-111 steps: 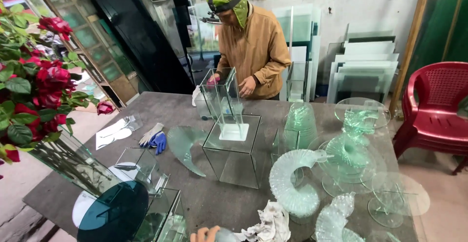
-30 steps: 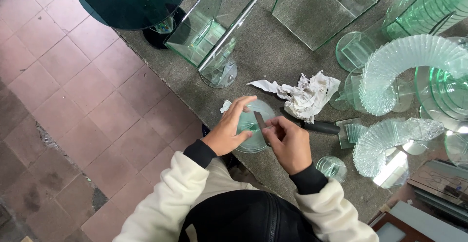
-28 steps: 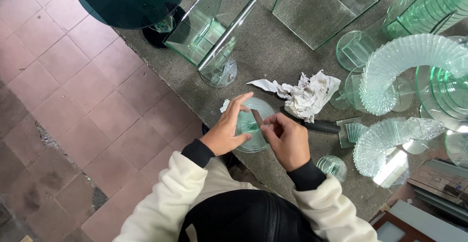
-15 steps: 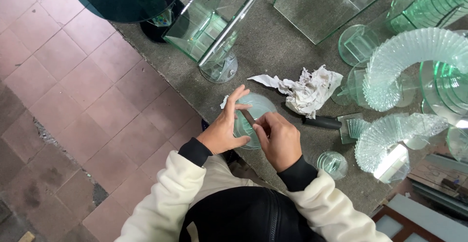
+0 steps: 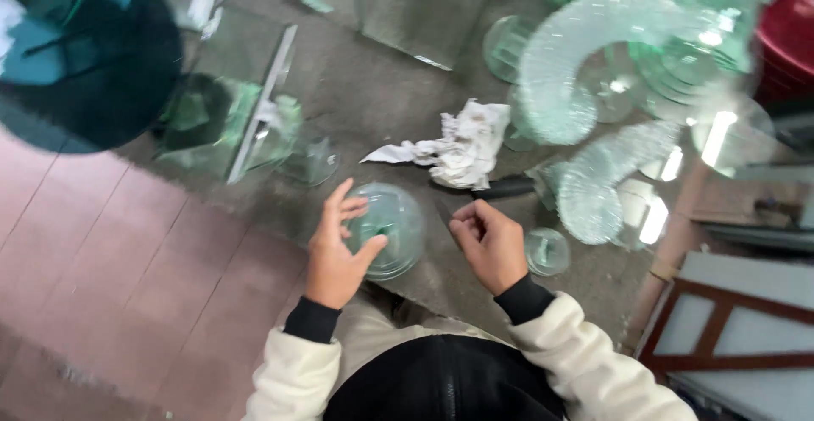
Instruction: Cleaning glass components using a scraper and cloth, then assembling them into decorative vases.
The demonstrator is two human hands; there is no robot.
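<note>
L hand (image 5: pixel 335 251) pinches glass disc (image 5: pixel 388 228) at table edge (image 5: pixel 280 233).

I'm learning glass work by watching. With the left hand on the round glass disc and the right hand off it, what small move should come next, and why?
Probably bring the right hand, now loosely curled beside it, back onto the round clear glass disc; only the left hand steadies it near the table edge.

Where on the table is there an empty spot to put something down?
Bare grey tabletop shows between the glass box, the square glass pane and the crumpled cloth. It is crowded on the right, among the curved stacks of glass discs. Near the edge, the left hand holds a round glass disc.
</note>
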